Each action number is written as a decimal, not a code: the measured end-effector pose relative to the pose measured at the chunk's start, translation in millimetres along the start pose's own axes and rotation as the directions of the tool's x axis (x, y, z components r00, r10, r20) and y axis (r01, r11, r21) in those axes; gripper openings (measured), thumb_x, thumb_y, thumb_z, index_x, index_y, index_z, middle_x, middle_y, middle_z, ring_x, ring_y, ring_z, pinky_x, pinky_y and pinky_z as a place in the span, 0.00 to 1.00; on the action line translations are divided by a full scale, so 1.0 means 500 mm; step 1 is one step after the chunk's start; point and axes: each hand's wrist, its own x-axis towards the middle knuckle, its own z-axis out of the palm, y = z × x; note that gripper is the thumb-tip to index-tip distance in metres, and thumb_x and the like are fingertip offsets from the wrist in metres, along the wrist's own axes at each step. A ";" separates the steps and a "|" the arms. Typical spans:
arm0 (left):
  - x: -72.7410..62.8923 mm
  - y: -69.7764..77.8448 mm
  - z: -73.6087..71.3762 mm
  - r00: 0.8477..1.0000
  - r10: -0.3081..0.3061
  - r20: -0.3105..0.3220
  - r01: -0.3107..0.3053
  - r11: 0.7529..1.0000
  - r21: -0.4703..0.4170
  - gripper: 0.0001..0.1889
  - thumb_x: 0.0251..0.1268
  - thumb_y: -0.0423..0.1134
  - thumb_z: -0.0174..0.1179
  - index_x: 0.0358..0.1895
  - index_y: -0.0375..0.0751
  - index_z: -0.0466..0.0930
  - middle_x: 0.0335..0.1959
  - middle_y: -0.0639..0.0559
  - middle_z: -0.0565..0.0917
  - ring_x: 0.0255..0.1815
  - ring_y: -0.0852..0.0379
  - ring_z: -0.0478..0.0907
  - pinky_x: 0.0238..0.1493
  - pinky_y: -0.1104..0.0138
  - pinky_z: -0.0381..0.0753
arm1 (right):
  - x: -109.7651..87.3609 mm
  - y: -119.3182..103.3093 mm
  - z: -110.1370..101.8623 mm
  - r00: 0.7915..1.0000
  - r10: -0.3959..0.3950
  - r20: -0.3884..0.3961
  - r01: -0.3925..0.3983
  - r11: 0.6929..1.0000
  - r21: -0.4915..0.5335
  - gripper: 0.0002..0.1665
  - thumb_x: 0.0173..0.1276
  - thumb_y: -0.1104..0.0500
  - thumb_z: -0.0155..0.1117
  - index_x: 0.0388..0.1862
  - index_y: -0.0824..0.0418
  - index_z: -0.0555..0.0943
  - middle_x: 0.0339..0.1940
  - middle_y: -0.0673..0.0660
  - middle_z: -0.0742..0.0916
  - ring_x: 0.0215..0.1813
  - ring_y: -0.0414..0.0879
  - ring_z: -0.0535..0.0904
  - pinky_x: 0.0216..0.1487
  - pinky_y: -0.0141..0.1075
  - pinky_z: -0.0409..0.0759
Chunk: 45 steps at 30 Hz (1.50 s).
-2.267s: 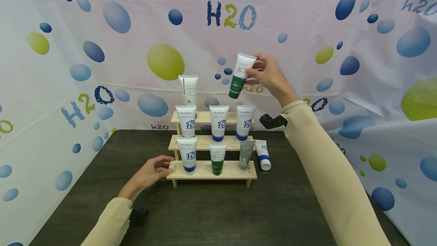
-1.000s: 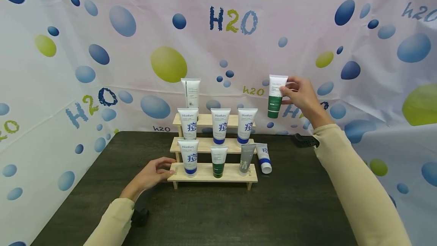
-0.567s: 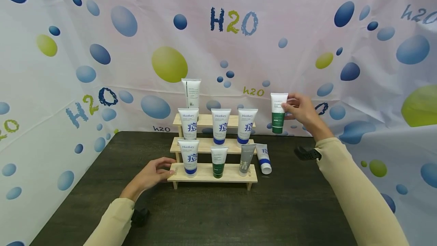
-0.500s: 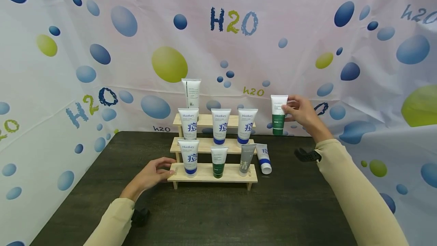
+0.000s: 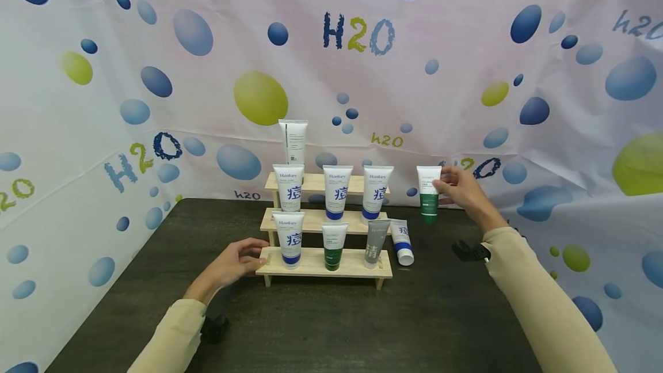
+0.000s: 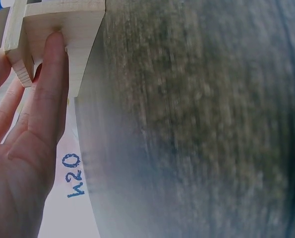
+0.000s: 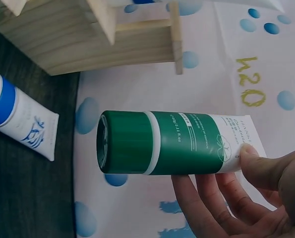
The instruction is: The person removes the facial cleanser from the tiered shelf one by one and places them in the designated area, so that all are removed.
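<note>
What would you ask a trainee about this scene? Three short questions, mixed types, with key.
1. Multiple choice: what does the right grip hold?
A) nothing
B) a white-and-green tube
C) a wooden shelf

2. True or false: the blue-banded tube just right of the rack is standing upright.

3. Fill in: the left grip holds the left end of the rack's ____ shelf.

Key:
1. B
2. False; it lies on the table.
3. bottom
</note>
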 end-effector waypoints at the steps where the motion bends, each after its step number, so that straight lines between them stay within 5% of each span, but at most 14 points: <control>1: 0.000 0.000 0.000 1.000 0.000 0.001 0.000 1.000 -0.004 0.25 0.73 0.37 0.65 0.69 0.35 0.73 0.68 0.31 0.74 0.59 0.42 0.84 0.51 0.56 0.89 | -0.001 0.005 0.001 1.000 0.000 0.001 0.000 1.000 0.002 0.27 0.83 0.59 0.53 0.71 0.75 0.64 0.60 0.76 0.78 0.46 0.46 0.83 0.44 0.38 0.90; 15: 0.003 -0.006 0.003 1.000 -0.001 -0.004 0.001 1.000 0.011 0.25 0.73 0.36 0.65 0.69 0.36 0.73 0.67 0.32 0.75 0.60 0.42 0.84 0.51 0.56 0.88 | -0.003 0.081 0.028 0.996 0.033 0.085 -0.031 0.999 -0.017 0.27 0.81 0.63 0.55 0.69 0.80 0.63 0.56 0.82 0.79 0.47 0.54 0.84 0.46 0.51 0.90; 24: 0.003 -0.007 0.003 1.000 -0.010 -0.002 0.010 1.000 0.001 0.25 0.72 0.36 0.65 0.69 0.36 0.73 0.68 0.31 0.75 0.60 0.42 0.84 0.51 0.55 0.89 | -0.004 0.142 0.050 0.984 0.133 0.118 -0.130 0.991 -0.037 0.26 0.81 0.63 0.55 0.68 0.79 0.65 0.59 0.81 0.78 0.52 0.60 0.83 0.52 0.56 0.88; 35: 0.005 -0.005 0.001 1.000 -0.006 0.007 0.006 1.000 0.005 0.25 0.73 0.36 0.64 0.70 0.36 0.72 0.68 0.31 0.74 0.60 0.42 0.83 0.52 0.55 0.88 | -0.002 0.197 0.070 0.967 0.215 0.134 -0.209 0.976 -0.057 0.28 0.80 0.63 0.56 0.68 0.82 0.63 0.57 0.80 0.78 0.50 0.61 0.83 0.43 0.50 0.91; 45: 0.006 -0.007 0.000 1.000 -0.011 0.005 0.011 1.000 0.006 0.25 0.73 0.36 0.65 0.70 0.36 0.72 0.68 0.31 0.74 0.60 0.42 0.84 0.52 0.55 0.88 | 0.001 0.216 0.090 0.953 0.296 0.068 -0.291 0.954 -0.074 0.31 0.80 0.62 0.57 0.69 0.84 0.63 0.59 0.80 0.78 0.52 0.63 0.84 0.42 0.46 0.91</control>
